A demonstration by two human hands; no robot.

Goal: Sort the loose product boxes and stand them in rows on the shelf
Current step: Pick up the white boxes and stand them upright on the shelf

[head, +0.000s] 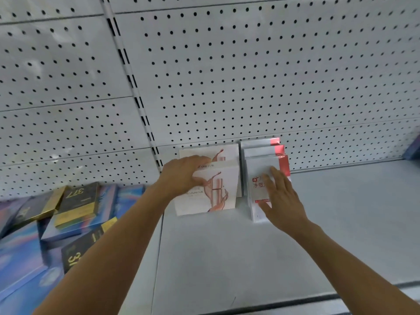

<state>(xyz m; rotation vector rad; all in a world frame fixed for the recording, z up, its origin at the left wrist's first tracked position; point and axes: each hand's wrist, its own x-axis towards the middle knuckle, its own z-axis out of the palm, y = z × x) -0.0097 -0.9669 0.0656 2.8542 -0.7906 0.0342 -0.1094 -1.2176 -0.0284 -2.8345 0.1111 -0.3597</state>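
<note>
Presently, findings as seen from the head view:

Shelf: grey painted metal shelf (341,223), flat and smooth, backed by a white perforated pegboard panel (250,76) with a slotted upright (129,73) running down it.

White-and-pink boxes: two flat white cardboard boxes with a rose-pink bottle print (218,189), standing upright one behind the other near the back panel, printed faces toward the camera, long axis roughly vertical, front one leaning slightly.

Silver boxes: three flat silvery-white boxes with a glossy red corner band (256,196), standing upright in a row front to back, just right of the white-and-pink pair, faces toward the camera; red lettering on the front one.

Left hand: left hand (181,176) grips the top left corner of the front white-and-pink box, fingers curled over its top edge, thumb on its front face.

Right hand: right hand (281,198) lies flat with straight fingers against the face of the front silver box.

Loose stock: untidy pile on the shelf at left, lying flat and tilted; at least three black-and-gold cartons marked "377" (77,201) on glossy blue iridescent boxes (20,253). Exact count of the blue ones cannot be told.

Far right: corner of a blue box (413,148) at the frame edge.
</note>
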